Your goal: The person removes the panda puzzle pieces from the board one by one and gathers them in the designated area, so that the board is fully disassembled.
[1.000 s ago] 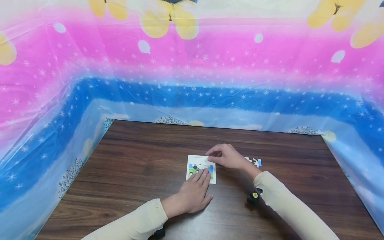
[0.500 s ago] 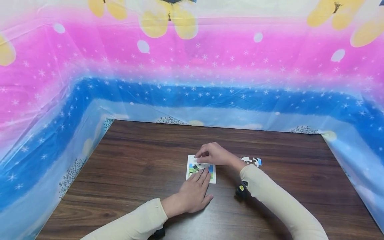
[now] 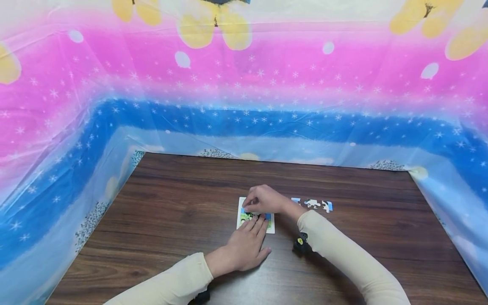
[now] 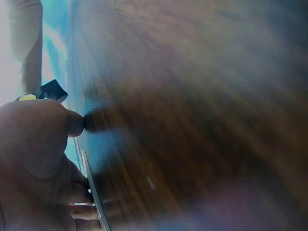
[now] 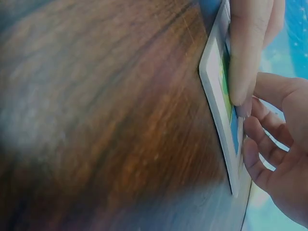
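A jigsaw puzzle board [image 3: 270, 228] with a white frame and a part-filled picture lies flat on the table. My left hand [image 3: 247, 248] rests palm down with straight fingers over its lower half, which steadies it against the table. In the head view my right hand [image 3: 264, 199] is over the upper left of the board, its thumb and fingertips together low on the picture. They pinch a puzzle piece, mostly hidden by the fingers. The right wrist view shows the curled right hand [image 5: 284, 139] at the far rim, beside the left fingers [image 5: 245, 57].
Several loose jigsaw pieces [image 3: 312, 203], black, white and blue, lie in a row right of the board, near the right forearm. Dark brown wood table [image 3: 171, 203]; a printed cloth [image 3: 244, 123] stands along its back and sides.
My right hand has moved left across the board, from its upper right corner to its upper left, and lower. More loose pieces show beside the right wrist. The left hand stays put.
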Tool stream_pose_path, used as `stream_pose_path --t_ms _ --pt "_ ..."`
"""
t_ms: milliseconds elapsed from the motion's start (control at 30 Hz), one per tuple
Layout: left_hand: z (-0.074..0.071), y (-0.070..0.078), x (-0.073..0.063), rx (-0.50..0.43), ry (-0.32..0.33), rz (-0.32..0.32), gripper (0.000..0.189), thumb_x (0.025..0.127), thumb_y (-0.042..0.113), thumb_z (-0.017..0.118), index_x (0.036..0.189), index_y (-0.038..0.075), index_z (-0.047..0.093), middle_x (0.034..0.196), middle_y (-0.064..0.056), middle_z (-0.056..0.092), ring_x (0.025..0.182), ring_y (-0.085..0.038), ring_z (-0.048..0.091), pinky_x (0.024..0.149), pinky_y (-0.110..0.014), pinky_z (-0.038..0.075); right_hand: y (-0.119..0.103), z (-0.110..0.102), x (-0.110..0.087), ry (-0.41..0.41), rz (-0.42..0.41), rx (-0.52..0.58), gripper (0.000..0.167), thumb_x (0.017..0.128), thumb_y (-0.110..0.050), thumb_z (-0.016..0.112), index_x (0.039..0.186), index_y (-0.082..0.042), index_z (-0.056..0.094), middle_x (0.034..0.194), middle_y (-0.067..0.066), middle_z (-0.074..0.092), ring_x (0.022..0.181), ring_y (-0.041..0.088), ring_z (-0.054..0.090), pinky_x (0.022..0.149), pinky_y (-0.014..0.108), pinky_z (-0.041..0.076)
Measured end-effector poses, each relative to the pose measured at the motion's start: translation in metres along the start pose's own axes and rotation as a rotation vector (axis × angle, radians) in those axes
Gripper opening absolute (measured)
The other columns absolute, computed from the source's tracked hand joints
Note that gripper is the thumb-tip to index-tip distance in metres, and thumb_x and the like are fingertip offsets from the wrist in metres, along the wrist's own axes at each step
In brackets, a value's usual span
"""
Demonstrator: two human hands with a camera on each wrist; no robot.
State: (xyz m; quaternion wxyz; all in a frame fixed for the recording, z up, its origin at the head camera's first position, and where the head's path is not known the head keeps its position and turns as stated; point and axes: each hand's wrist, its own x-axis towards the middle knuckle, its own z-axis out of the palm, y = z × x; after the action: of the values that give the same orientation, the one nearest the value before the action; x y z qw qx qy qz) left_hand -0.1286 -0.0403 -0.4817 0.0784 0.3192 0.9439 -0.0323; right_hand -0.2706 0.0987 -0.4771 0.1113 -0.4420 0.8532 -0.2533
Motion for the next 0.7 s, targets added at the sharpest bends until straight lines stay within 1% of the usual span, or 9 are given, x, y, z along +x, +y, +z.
stream_pose_path --t_ms 133,300,500,700 --pt "-0.0001 -0.0002 -0.0003 -0.008 -0.005 0.001 0.073 0.108 0.052 0.032 0.161 0.002 0.025 0.169 -0.015 0.020 0.155 -0.028 0.022 0.123 -0.041 0.027 -0.0011 0.0015 0.0005 -0.005 -0.006 -0.003 0.015 0.096 -0.021 0.073 0.108 -0.015 0.081 0.099 -0.006 0.068 0.080 0.002 0.061 0.072 0.022 0.053" --pt "-0.0002 -0.0003 -0.0005 -0.015 -0.008 0.000 0.073 0.108 0.052 0.032 0.161 0.002 0.025 0.169 -0.015 0.019 0.155 -0.028 0.022 0.123 -0.041 0.027 -0.0010 0.0028 0.0002 0.003 -0.004 0.032 0.013 0.096 -0.018 0.073 0.105 -0.014 0.081 0.101 -0.004 0.070 0.082 0.004 0.062 0.073 0.024 0.053" --pt "-0.0010 -0.0002 -0.0011 -0.020 -0.006 -0.004 0.074 0.108 0.052 0.033 0.161 0.002 0.025 0.169 -0.015 0.019 0.155 -0.028 0.022 0.123 -0.041 0.027 0.0002 0.0047 -0.0003 0.015 0.033 0.071 0.009 0.096 -0.017 0.073 0.103 -0.016 0.080 0.101 -0.006 0.069 0.083 0.004 0.062 0.075 0.024 0.053" --pt "-0.0007 -0.0002 -0.0009 -0.026 -0.005 -0.001 0.074 0.108 0.052 0.033 0.161 0.001 0.024 0.169 -0.015 0.018 0.156 -0.028 0.021 0.123 -0.041 0.027 -0.0056 0.0056 -0.0010 0.022 0.092 0.098 0.008 0.095 -0.019 0.074 0.102 -0.016 0.078 0.099 -0.006 0.068 0.084 0.005 0.062 0.077 0.026 0.054"
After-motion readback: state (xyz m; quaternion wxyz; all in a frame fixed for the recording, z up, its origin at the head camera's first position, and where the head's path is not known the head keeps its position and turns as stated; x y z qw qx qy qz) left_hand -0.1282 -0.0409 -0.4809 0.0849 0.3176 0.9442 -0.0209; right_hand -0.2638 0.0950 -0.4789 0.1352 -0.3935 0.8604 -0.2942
